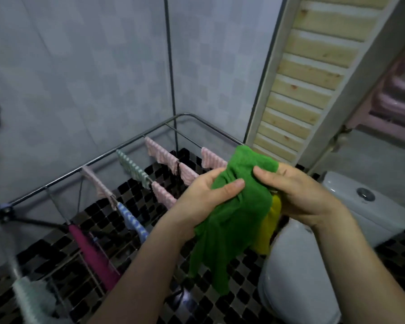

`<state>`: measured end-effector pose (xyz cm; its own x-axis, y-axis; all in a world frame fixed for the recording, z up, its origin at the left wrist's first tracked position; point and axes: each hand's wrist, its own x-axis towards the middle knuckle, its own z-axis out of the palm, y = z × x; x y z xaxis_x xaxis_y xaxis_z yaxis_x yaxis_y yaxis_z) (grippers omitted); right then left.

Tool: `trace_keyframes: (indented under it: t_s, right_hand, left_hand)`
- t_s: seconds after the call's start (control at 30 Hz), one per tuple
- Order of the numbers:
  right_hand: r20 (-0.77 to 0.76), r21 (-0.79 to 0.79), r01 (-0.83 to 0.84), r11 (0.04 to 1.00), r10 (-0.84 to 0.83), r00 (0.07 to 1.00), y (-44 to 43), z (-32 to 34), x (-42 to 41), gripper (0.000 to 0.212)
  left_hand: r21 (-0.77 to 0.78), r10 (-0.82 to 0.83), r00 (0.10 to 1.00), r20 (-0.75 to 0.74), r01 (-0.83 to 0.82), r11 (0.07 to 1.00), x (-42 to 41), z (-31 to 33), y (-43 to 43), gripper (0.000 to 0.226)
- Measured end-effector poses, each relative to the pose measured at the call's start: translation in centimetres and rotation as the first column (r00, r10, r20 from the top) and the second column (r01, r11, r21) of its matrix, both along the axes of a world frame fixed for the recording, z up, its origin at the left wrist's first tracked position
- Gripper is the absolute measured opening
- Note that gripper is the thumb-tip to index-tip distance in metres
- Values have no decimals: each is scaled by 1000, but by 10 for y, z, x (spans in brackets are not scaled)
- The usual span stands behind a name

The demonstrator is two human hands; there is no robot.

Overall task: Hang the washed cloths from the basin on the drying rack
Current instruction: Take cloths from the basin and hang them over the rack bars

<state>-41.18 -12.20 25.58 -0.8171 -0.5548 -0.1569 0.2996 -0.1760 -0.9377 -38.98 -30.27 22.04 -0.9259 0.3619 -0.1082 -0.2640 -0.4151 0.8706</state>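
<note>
Centre frame, left hand point(204, 195) and right hand point(297, 195) both grip a bunched green cloth point(232, 230), thumbs clamped over its top, the rest dangling. A yellow cloth point(270, 225) hangs from under the right hand, above the white toilet point(297, 265) at lower right. Farther back, left of centre, the drying rack point(126, 146) carries pink cloths point(161, 155), a green-striped cloth point(132, 167), a blue cloth point(132, 220) and a magenta cloth point(91, 253) over its rails.

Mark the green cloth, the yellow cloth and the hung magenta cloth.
Bright green cloth point(232, 220), head view: its bunched middle.
Yellow cloth point(268, 230), head view: the fold hanging beside the green.
Dark magenta cloth point(91, 253), head view: its draped middle.
</note>
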Motion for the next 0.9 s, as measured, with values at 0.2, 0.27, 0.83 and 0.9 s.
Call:
trace_keyframes:
  t_s: [0.2,0.27,0.83,0.9]
  right_hand:
    - [-185,-110,-144,983,122,975,-40,27,-51,27]
    - [-277,-88,-207,974,176,945,-58,33,-64,27]
    - [-167,-156,-297,942,272,948,-276,56,-38,27]
    - [-196,-161,-322,933,289,937,-292,50,-30,30]
  left_hand:
    - [-59,523,848,-83,-528,847,-20,30,-17,14]
    - [3,637,764,-103,-641,768,-24,41,-31,13]
    - [-160,900,401,-168,-912,377,77,65,-238,17]
    - [-149,895,414,-168,-908,392,97,65,-257,17]
